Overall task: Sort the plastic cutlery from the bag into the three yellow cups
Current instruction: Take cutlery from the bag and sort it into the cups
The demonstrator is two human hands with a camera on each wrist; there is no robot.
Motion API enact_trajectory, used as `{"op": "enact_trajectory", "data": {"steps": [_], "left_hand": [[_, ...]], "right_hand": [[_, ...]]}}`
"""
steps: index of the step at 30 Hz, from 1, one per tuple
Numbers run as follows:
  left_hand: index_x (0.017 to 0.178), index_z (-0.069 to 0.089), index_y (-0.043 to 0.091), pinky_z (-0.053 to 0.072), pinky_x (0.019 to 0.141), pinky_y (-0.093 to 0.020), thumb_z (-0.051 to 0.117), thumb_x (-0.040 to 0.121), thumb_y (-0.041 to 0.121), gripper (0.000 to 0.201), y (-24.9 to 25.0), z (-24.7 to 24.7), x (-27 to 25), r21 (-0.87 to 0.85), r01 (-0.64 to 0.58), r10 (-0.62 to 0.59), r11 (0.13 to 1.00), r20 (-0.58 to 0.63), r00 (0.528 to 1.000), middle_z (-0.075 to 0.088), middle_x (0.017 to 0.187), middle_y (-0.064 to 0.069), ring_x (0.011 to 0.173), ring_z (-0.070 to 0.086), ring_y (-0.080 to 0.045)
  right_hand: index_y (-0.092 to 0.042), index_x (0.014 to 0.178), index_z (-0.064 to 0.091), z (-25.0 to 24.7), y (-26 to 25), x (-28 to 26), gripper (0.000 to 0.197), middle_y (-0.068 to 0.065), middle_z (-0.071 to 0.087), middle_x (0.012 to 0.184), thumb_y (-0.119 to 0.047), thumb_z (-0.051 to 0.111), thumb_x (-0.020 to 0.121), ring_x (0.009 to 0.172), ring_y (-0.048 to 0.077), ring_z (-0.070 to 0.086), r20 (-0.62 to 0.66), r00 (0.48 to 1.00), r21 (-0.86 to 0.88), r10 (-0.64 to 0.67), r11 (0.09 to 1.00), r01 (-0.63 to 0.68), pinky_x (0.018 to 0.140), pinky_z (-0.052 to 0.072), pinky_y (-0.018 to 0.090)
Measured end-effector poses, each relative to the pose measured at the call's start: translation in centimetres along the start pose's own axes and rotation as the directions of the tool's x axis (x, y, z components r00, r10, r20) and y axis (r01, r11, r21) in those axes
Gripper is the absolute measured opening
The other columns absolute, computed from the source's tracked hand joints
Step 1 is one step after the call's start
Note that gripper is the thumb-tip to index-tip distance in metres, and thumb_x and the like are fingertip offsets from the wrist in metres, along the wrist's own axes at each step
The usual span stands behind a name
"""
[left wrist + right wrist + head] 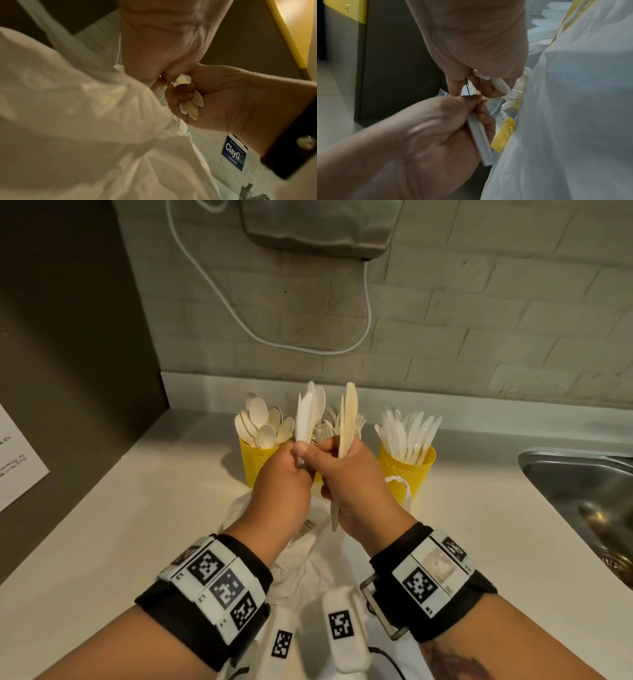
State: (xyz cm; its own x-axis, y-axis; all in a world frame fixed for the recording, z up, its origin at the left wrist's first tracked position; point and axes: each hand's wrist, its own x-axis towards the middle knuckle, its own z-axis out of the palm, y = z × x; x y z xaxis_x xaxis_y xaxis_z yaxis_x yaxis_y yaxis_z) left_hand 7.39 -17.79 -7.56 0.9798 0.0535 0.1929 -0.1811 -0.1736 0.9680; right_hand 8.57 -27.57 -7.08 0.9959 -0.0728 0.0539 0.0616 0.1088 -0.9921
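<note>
Both hands are raised over the white plastic bag [301,553], in front of the three yellow cups. My left hand [289,477] grips a bunch of white knives [308,416] upright. My right hand [346,477] holds several beige knives [348,419], and its thumb and forefinger pinch at the left hand's bunch. The left cup [257,463] holds spoons, the right cup [409,470] holds knives, and the middle cup is hidden behind my hands with only fork tips [325,428] showing. White handles [481,138] stick out below the left hand; beige handle ends [192,106] poke from the right hand.
A steel sink [582,494] is sunk into the counter at the right. A hand dryer [318,227] with a white cable hangs on the brick wall behind the cups. A dark cabinet side [68,354] borders the counter on the left.
</note>
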Motion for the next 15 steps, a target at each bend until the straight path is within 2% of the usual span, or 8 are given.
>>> {"op": "enact_trajectory", "data": {"steps": [1, 2, 4, 6, 8, 9, 12, 15], "left_hand": [[0.102, 0.061, 0.022, 0.046, 0.063, -0.011, 0.045, 0.099, 0.006, 0.023, 0.2, 0.1, 0.1, 0.018, -0.033, 0.033, 0.999, -0.014, 0.999, 0.067, 0.088, 0.010, 0.076, 0.062, 0.001], [0.100, 0.062, 0.022, 0.049, 0.066, -0.012, 0.044, 0.100, 0.009, 0.022, 0.3, 0.2, 0.3, 0.042, -0.063, 0.064, 0.997, -0.025, 0.998, 0.067, 0.086, 0.008, 0.078, 0.065, -0.003], [0.098, 0.066, 0.029, 0.056, 0.077, -0.028, 0.043, 0.101, 0.016, 0.027, 0.2, 0.4, 0.5, 0.074, -0.069, 0.072, 0.995, -0.036, 0.997, 0.071, 0.088, 0.001, 0.089, 0.069, -0.016], [0.114, 0.064, 0.033, 0.056, 0.089, -0.037, 0.043, 0.100, 0.013, 0.032, -0.5, 0.7, 0.6, 0.117, -0.080, 0.080, 0.990, 0.008, 0.997, 0.071, 0.106, -0.001, 0.103, 0.067, -0.019], [0.136, 0.048, 0.025, 0.052, 0.097, -0.037, 0.051, 0.092, 0.000, 0.050, -1.0, 0.8, 0.4, 0.292, -0.103, 0.086, 0.951, 0.073, 0.994, 0.060, 0.125, -0.003, 0.115, 0.059, -0.018], [0.139, 0.043, 0.023, 0.051, 0.099, -0.036, 0.053, 0.089, -0.003, 0.057, -1.1, 0.8, 0.4, 0.337, -0.116, 0.096, 0.934, 0.076, 0.993, 0.057, 0.129, -0.003, 0.118, 0.057, -0.019], [0.138, 0.045, 0.028, 0.048, 0.103, -0.038, 0.053, 0.088, 0.006, 0.055, -0.9, 0.9, 0.2, 0.193, -0.108, 0.089, 0.975, 0.106, 0.990, 0.057, 0.131, 0.001, 0.120, 0.056, -0.015], [0.138, 0.051, 0.032, 0.050, 0.100, -0.040, 0.043, 0.088, 0.021, 0.051, -0.2, 0.9, -0.4, 0.050, -0.031, 0.023, 0.998, 0.153, 0.988, 0.062, 0.128, 0.001, 0.115, 0.061, -0.014]], "right_hand": [[-0.012, 0.092, 0.053, 0.1, 0.1, 0.0, 0.045, 0.005, 0.057, 0.076, -0.032, 0.086, 0.069, 0.056, 0.008, 0.050, -0.001, 1.000, -0.034, -0.007, 0.999, 0.007, 0.049, 0.038, 0.022], [-0.014, 0.089, 0.053, 0.1, 0.1, 0.0, 0.045, 0.006, 0.059, 0.077, -0.035, 0.086, 0.068, 0.057, 0.008, 0.051, 0.009, 1.000, -0.065, -0.014, 0.998, 0.015, 0.051, 0.039, 0.021], [-0.015, 0.081, 0.055, 0.2, -0.1, 0.0, 0.033, 0.003, 0.060, 0.071, -0.034, 0.082, 0.075, 0.055, 0.007, 0.053, 0.043, 0.998, -0.090, -0.037, 0.995, 0.041, 0.050, 0.041, 0.019], [-0.017, 0.075, 0.058, 0.3, -0.2, 0.3, 0.023, -0.003, 0.060, 0.064, -0.028, 0.076, 0.084, 0.052, 0.006, 0.054, 0.021, 0.999, -0.096, -0.035, 0.995, 0.037, 0.052, 0.044, 0.022], [-0.018, 0.078, 0.064, 0.3, -0.1, 0.6, 0.014, -0.005, 0.063, 0.063, -0.026, 0.070, 0.088, 0.055, 0.009, 0.058, -0.031, 0.999, -0.122, -0.034, 0.992, 0.030, 0.058, 0.049, 0.029], [-0.019, 0.082, 0.067, 0.2, 0.1, 0.7, 0.010, -0.005, 0.066, 0.066, -0.026, 0.069, 0.089, 0.059, 0.012, 0.061, -0.049, 0.998, -0.138, -0.039, 0.990, 0.032, 0.061, 0.051, 0.032], [-0.019, 0.090, 0.071, 0.4, 0.6, 0.9, 0.012, 0.007, 0.074, 0.084, -0.029, 0.065, 0.087, 0.081, 0.027, 0.071, -0.096, 0.994, -0.132, -0.043, 0.991, 0.030, 0.078, 0.059, 0.047], [-0.020, 0.096, 0.071, 0.5, 0.8, 1.2, 0.030, 0.009, 0.075, 0.091, -0.040, 0.060, 0.078, 0.088, 0.029, 0.072, -0.153, 0.988, -0.069, -0.011, 0.998, 0.000, 0.084, 0.057, 0.054]]}}
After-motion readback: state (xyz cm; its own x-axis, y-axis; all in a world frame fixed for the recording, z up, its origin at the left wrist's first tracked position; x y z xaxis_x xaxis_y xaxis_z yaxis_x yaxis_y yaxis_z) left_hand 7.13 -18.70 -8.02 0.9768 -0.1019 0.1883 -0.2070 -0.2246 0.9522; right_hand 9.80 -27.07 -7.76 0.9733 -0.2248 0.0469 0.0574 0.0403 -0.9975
